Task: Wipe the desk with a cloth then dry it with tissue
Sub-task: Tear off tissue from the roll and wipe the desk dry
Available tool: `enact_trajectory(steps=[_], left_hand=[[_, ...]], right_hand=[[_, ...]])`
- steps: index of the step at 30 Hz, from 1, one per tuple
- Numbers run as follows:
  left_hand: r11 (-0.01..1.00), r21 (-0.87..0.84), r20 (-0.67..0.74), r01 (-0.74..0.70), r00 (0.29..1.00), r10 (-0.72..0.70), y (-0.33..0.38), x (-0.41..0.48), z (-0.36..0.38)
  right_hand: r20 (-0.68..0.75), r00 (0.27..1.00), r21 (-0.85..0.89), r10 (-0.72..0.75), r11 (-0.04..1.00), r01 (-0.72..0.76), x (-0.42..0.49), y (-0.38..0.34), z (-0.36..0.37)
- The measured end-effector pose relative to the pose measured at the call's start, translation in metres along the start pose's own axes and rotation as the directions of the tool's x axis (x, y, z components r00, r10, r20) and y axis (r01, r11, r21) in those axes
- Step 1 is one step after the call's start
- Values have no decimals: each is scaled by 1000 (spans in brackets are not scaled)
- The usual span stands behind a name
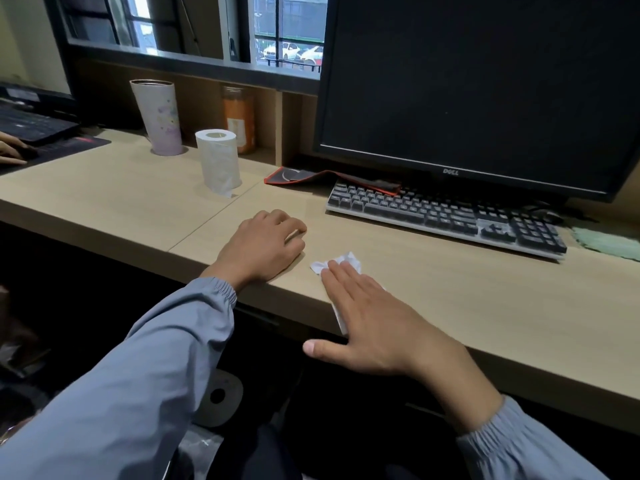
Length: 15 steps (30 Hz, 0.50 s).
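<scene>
At the front edge of the table (467, 299), the right hand (374, 323) lies flat with straight fingers, pressing a crumpled white tissue (346, 258) onto the surface; its thumb extends past the edge. Just beside it, the left hand (263, 244) rests on the table, fingers loosely curled, holding nothing. 1 tissue roll (218, 161) stands upright further back. The green cloth (606, 242) lies at the far right, near the end of the keyboard (446, 216).
</scene>
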<state>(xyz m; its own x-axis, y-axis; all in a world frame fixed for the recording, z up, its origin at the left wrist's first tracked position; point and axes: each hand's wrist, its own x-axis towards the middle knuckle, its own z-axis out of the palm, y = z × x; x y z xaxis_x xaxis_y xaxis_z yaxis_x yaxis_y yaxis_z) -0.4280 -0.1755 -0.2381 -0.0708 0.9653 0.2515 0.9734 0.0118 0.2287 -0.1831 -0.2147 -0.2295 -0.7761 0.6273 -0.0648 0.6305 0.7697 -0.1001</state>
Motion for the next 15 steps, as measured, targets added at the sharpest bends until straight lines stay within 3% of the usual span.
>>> enact_trajectory(steps=[6, 10, 15], left_hand=[[1000, -1, -9, -3, 1000, 3, 2, -3, -1], [1000, -4, -15, 9, 1000, -9, 3, -3, 0], [1000, -9, -2, 20, 1000, -20, 5, -6, -2]], right_hand=[[-84, 996, -58, -36, 998, 31, -11, -11, 8], [-58, 996, -106, -66, 993, 60, -21, -9, 6], [-47, 993, -48, -110, 993, 108, 1, -14, 3]])
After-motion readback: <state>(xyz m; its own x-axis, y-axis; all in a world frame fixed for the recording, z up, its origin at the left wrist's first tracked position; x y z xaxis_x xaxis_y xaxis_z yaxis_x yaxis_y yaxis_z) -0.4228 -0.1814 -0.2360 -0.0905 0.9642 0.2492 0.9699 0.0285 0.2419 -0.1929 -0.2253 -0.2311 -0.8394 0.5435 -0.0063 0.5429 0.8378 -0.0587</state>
